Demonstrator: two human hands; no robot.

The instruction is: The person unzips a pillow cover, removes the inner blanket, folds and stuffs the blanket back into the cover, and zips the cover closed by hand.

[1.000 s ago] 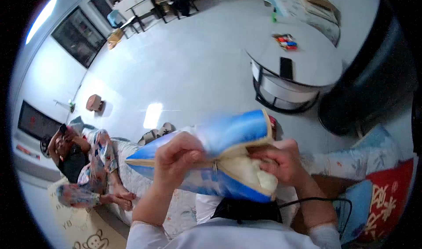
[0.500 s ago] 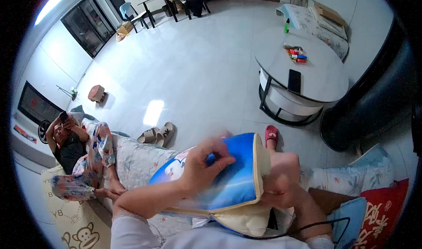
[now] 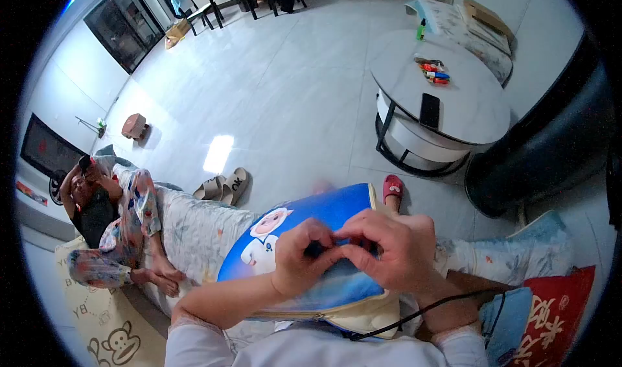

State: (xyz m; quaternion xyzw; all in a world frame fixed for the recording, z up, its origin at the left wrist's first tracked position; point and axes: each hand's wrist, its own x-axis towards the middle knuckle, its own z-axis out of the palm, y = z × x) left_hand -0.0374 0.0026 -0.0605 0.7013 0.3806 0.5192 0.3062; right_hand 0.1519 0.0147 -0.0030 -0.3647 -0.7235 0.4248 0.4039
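Across my lap lies a blue cushion (image 3: 353, 205) printed with a white cartoon character, edged in cream piping. Cream stuffing or an inner pillow (image 3: 363, 318) shows along its near side. Above the cushion, my left hand (image 3: 303, 253) is closed in a pinch, thumb against fingers. My right hand (image 3: 389, 247) is also pinched, its fingertips meeting those of the left. Whatever lies between the fingertips is too small or hidden to make out. A black cord (image 3: 414, 315) runs below my right forearm.
A round white table (image 3: 466, 114) holds a phone (image 3: 429, 110), a green bottle (image 3: 421, 29) and small colourful items. Another person (image 3: 97, 205) reclines on the sofa at left. Slippers (image 3: 234, 185) lie on the floor. A red cushion (image 3: 557, 315) sits at right, near a black column (image 3: 538, 146).
My right hand has come from the cushion's right edge over its top, up to my left hand's fingertips. The cushion lies flatter, showing more of the printed character. The view has shifted slightly.
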